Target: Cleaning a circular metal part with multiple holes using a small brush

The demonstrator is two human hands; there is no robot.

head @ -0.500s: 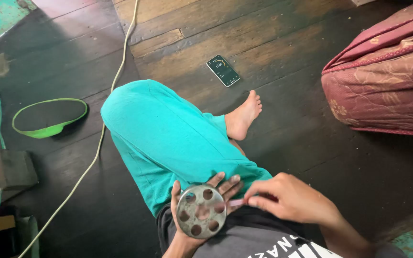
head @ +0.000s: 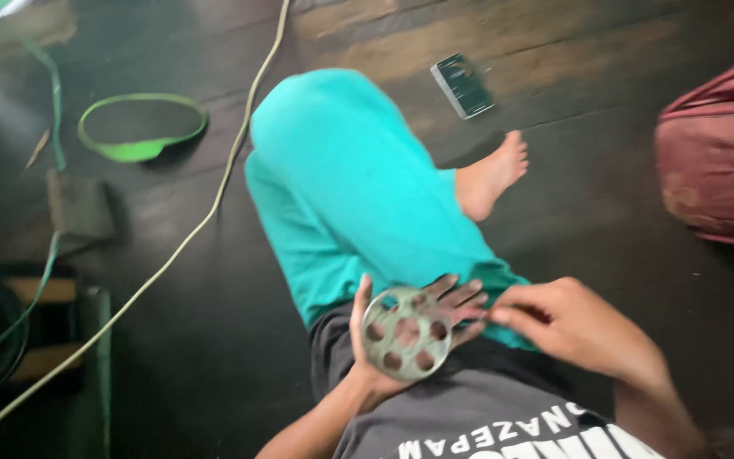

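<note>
Left hand (head: 409, 327) palm up, fingers spread, cradling a round grey metal disc with a ring of holes (head: 406, 333) over the lap. Right hand (head: 571, 327) just beside, fingers pinched narrow at the disc's right edge. Teal trouser knee (head: 341, 170) raised above. Dark phone (head: 462, 85) flat on dark wooden floor (head: 214, 357), near bare foot (head: 490, 174). Pale cable (head: 176, 251) well left.
</note>
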